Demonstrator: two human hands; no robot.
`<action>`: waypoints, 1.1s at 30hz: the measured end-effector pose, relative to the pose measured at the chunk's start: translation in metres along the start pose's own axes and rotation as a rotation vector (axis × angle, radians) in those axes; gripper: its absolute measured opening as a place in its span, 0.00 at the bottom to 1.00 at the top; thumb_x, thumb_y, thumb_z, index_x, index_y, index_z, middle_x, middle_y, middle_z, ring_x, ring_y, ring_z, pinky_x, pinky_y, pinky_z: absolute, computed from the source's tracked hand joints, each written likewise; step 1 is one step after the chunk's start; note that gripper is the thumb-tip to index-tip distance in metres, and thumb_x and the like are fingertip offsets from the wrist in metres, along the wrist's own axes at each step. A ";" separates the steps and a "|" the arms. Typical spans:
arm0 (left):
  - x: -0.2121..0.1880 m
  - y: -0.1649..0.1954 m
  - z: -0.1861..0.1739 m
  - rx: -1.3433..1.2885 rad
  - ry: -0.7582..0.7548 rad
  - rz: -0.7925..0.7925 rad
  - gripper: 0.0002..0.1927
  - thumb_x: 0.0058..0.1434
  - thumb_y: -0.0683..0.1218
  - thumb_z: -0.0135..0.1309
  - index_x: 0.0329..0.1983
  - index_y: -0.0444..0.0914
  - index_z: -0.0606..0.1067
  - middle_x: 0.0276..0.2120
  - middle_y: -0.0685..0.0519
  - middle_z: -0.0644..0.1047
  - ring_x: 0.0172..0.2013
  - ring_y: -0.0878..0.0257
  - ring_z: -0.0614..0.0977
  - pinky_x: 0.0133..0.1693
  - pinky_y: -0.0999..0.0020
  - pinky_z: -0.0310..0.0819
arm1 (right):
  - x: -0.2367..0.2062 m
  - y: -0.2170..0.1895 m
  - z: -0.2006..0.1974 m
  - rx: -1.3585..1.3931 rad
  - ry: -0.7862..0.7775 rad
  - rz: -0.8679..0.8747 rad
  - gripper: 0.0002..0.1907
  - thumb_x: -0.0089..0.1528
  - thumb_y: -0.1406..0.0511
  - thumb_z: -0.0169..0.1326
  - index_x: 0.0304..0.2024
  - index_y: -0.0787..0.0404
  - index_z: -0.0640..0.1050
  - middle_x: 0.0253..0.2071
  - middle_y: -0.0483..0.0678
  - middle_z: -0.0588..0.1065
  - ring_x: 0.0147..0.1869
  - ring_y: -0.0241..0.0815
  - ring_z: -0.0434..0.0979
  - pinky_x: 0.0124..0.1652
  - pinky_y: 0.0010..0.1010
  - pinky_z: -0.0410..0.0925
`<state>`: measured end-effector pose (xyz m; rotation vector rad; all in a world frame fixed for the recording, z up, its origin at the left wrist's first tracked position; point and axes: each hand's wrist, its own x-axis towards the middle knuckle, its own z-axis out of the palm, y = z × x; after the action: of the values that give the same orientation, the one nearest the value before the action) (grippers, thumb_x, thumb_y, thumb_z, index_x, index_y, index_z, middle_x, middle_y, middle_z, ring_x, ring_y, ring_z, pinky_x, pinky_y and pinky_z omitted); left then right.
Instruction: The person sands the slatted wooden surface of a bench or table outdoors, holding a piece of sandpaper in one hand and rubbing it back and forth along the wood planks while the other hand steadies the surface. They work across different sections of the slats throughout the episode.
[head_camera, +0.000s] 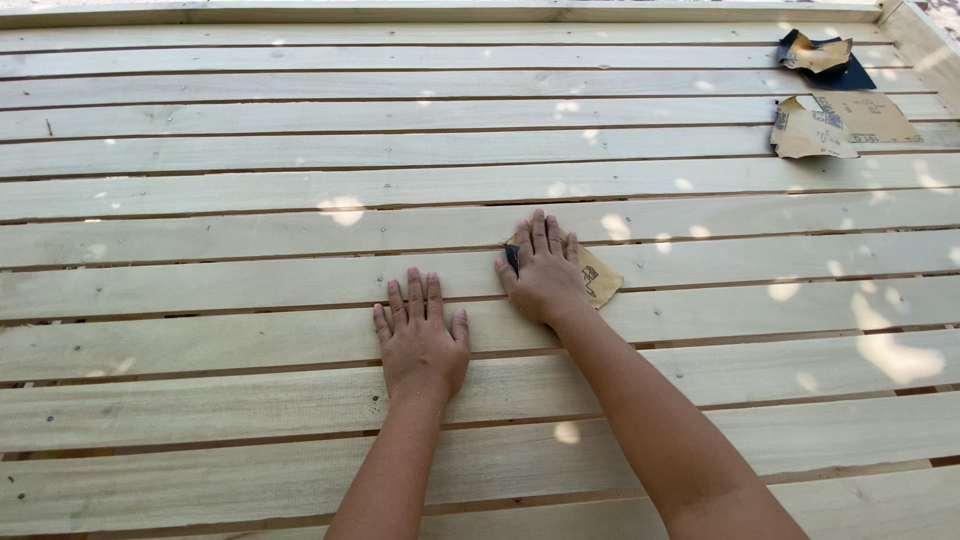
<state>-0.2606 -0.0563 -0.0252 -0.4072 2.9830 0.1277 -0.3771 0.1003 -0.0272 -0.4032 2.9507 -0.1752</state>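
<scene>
the left hand (420, 340) lies flat, fingers spread, on the pale wooden slats (200, 260), holding nothing. just beyond, to its right, the right hand (545, 270) presses flat on a folded sandpaper sheet (600, 278). far off lie spare sandpaper pieces (835, 125).

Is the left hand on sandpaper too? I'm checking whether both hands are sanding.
No: the left hand lies flat on a bare slat, while only the right hand presses on sandpaper.
</scene>
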 end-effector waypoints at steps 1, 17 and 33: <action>-0.001 0.000 0.000 -0.012 -0.005 0.001 0.36 0.69 0.64 0.22 0.78 0.48 0.41 0.77 0.54 0.38 0.75 0.55 0.38 0.71 0.52 0.30 | 0.013 -0.003 -0.003 0.011 0.005 0.015 0.42 0.68 0.43 0.27 0.76 0.59 0.41 0.80 0.55 0.33 0.83 0.50 0.27 0.73 0.48 0.28; 0.001 -0.003 -0.005 -0.019 -0.003 0.005 0.36 0.70 0.64 0.22 0.78 0.47 0.41 0.77 0.54 0.39 0.75 0.54 0.38 0.71 0.51 0.30 | 0.012 -0.010 -0.001 0.015 -0.001 -0.009 0.42 0.68 0.44 0.27 0.77 0.61 0.42 0.80 0.56 0.35 0.83 0.50 0.28 0.74 0.48 0.30; -0.002 0.000 -0.006 0.039 -0.082 -0.021 0.36 0.69 0.64 0.21 0.78 0.50 0.38 0.77 0.56 0.36 0.75 0.56 0.36 0.72 0.53 0.29 | 0.001 0.042 0.005 0.011 -0.001 0.100 0.42 0.68 0.42 0.25 0.77 0.57 0.40 0.80 0.54 0.33 0.83 0.49 0.26 0.74 0.47 0.30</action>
<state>-0.2596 -0.0566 -0.0193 -0.4174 2.8945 0.0818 -0.3877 0.1397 -0.0375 -0.2540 2.9584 -0.1793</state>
